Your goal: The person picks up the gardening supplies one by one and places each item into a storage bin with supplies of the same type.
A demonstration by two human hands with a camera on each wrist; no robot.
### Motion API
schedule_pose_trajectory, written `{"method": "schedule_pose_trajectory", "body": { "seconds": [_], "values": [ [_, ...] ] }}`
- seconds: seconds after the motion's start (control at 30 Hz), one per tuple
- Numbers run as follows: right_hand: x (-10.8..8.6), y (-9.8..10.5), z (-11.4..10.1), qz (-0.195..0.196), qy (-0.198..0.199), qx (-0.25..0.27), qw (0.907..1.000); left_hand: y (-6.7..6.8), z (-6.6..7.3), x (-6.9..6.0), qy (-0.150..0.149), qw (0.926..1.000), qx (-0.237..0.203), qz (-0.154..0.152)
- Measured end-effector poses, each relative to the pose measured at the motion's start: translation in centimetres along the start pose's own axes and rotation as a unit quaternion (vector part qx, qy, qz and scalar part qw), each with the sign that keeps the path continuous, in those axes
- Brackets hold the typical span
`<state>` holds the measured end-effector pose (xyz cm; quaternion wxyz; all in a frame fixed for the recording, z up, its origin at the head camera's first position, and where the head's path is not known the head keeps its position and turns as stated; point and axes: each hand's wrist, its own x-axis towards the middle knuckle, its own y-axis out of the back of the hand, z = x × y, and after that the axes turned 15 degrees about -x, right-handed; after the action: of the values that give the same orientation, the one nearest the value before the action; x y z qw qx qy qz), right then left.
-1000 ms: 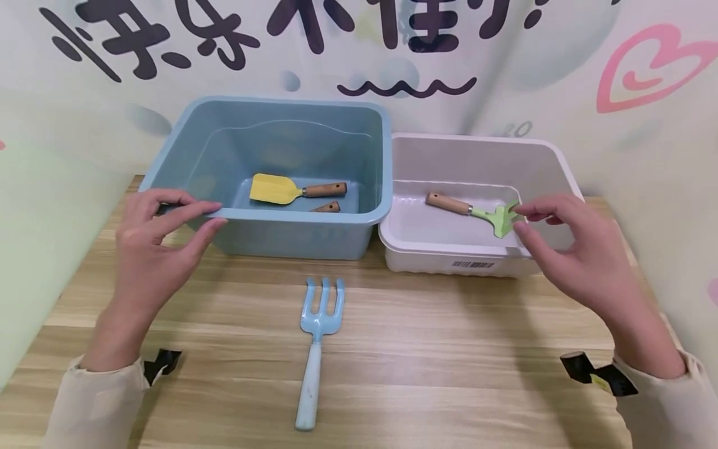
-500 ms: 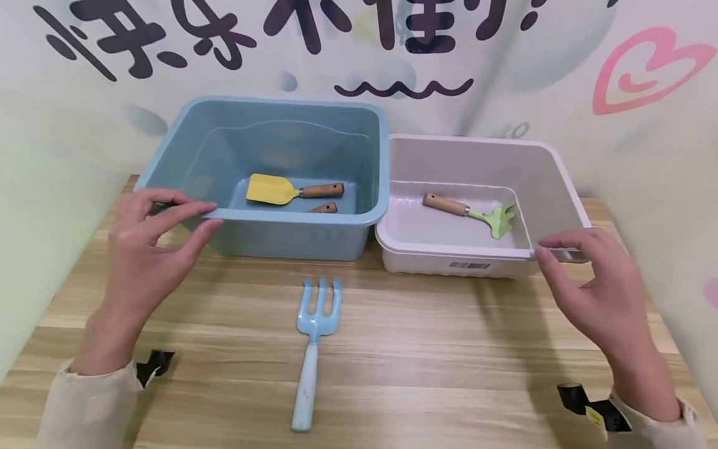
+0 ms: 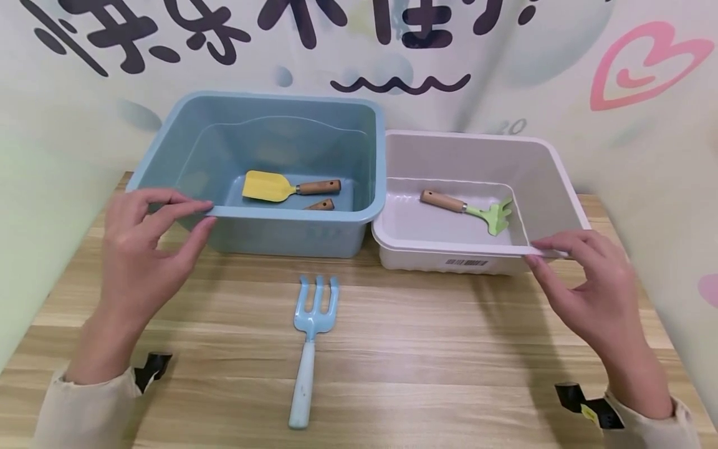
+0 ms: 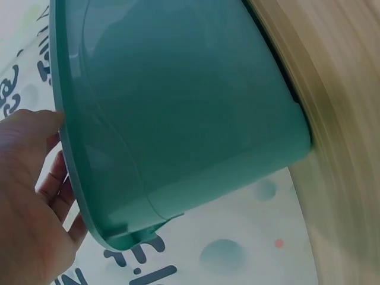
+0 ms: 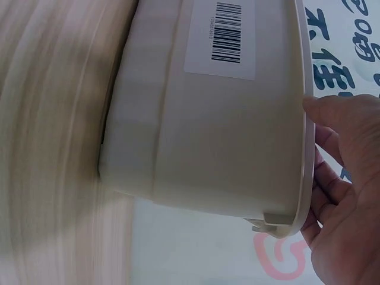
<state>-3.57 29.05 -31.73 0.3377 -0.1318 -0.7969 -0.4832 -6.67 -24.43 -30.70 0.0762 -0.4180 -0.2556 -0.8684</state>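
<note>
Blue bin (image 3: pixel 286 238) and white bin (image 3: pixel 404 257) sit side by side at the far edge of the desk (image 3: pixel 426 362), blue left and white right, their neighbouring rims meeting or overlapping; from where I stand I can't say which. Both face upward, which leaves their contents easy to see and reach. The left hand (image 3: pixel 151 240) pinches the blue bin's near rim towards its left corner, thumb outside and fingers over the edge, barely parted by the lip. Likewise the right hand (image 3: pixel 594 287) pinches the white one's near rim by its right corner. I'd guess such grips at the outer ends help keep the pair square and steady.

Inside the blue bin lie a yellow shovel (image 3: pixel 266 186) and, nearer, a wooden handle (image 3: pixel 321 204) whose other end is hidden; the white bin holds a green rake (image 3: pixel 467 208). Nearer on the desk, untouched, lies a blue fork (image 3: pixel 307 355), tines pointing far. Behind everything hangs a lettered backdrop (image 3: pixel 505 100).
</note>
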Motion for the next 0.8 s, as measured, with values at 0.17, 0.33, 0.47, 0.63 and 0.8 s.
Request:
{"method": "schedule_pose_trajectory", "body": {
  "seconds": [0.17,0.33,0.47,0.63,0.8],
  "values": [
    [0.0,-0.1,0.1,0.003,0.002,-0.004,1.0000,-0.8,1.7,-0.6,-0.013,0.9996,-0.005,0.024],
    [0.0,-0.4,0.0,-0.002,-0.002,0.000,1.0000,-1.4,3.0,-1.8,-0.009,0.9998,-0.014,0.006],
    [-0.2,-0.5,0.0,-0.009,-0.011,-0.003,0.9999,-2.0,3.8,-3.0,-0.008,0.9984,-0.019,-0.053],
    [-0.3,-0.3,0.0,-0.010,-0.017,-0.014,0.9997,-2.9,5.0,-3.9,0.015,0.9871,-0.013,-0.159],
    [-0.5,-0.3,0.1,-0.011,-0.018,-0.021,0.9996,-3.9,5.8,-4.5,0.049,0.9739,-0.005,-0.221]
  ]
}}
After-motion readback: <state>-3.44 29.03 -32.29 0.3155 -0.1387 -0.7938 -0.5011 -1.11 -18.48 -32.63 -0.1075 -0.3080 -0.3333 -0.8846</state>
